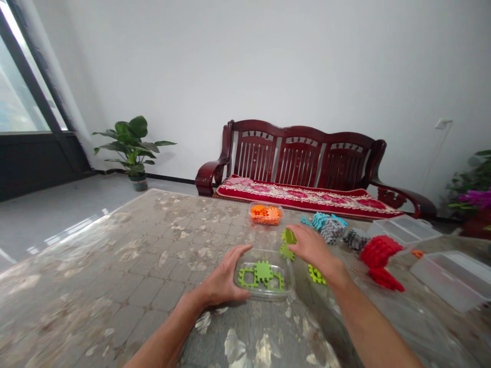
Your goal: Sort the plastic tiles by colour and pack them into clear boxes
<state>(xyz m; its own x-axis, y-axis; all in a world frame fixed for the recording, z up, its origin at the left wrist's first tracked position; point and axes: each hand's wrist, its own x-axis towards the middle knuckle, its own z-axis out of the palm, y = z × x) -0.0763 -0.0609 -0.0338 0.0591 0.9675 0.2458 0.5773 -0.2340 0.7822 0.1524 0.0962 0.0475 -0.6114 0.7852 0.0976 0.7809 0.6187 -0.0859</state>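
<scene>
A clear plastic container stands on the table near the middle, with several flat green toothed pieces lying in it. My left hand is at its left side, fingers and thumb curved around the wall. Just beyond the container's right back edge, my right hand pinches a few green pieces between thumb and fingers. More yellow-green pieces lie on the table under my right wrist, partly hidden by it.
Behind stands a clear container of orange pieces. To the right are blue pieces, grey pieces, red pieces and clear boxes. A wooden bench stands past the patterned table.
</scene>
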